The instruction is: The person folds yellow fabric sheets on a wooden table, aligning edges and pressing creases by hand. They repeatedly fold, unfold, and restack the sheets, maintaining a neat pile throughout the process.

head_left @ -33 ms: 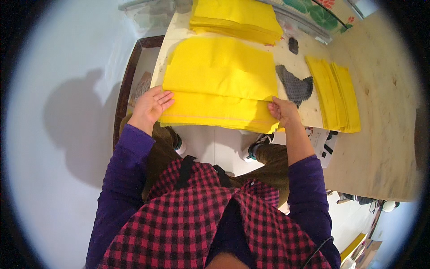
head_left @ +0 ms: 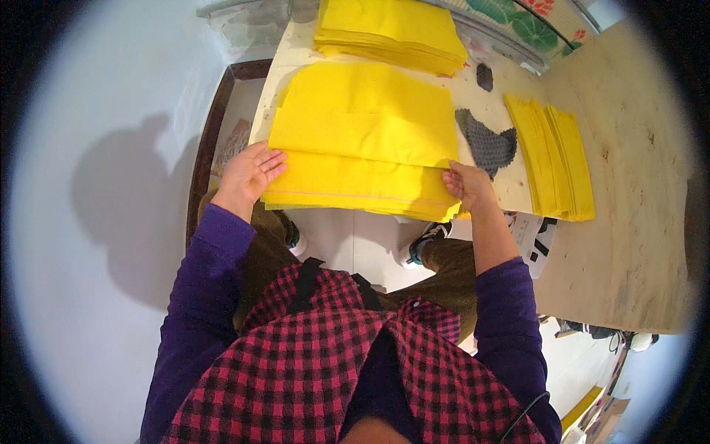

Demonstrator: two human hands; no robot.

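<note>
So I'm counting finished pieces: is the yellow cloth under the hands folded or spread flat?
Folded: yellow cloth shows stepped layered edges near both hands.

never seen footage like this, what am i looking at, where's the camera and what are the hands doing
There is no machine here: a person works with two bare hands. The single picture comes from a wide fisheye camera worn on the person's head, looking down, so straight edges bend near the rim and the purple sleeves and checked apron fill the bottom.

On the wooden table lies a big stack of yellow fabric sheets. The left hand rests flat on its near left edge, and the right hand grips its near right corner. Behind it sits another yellow pile, and to the right a row of narrow folded yellow pieces. A small grey knitted cloth lies between them. The person's shoes show on the floor below the table edge.
</note>
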